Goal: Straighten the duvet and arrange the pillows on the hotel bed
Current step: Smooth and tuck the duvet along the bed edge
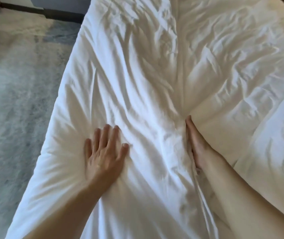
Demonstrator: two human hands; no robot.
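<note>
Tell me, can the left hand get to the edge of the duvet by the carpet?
Probably yes. The left hand lies flat and open on the duvet, and only bare wrinkled fabric lies between it and the edge beside the carpet. Nothing blocks that way. The right hand is pressed into a fold farther in.

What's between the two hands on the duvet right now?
Only wrinkled white duvet: the head view shows creased fabric running from the flat left hand to the right hand, edge-on in a fold.
</note>
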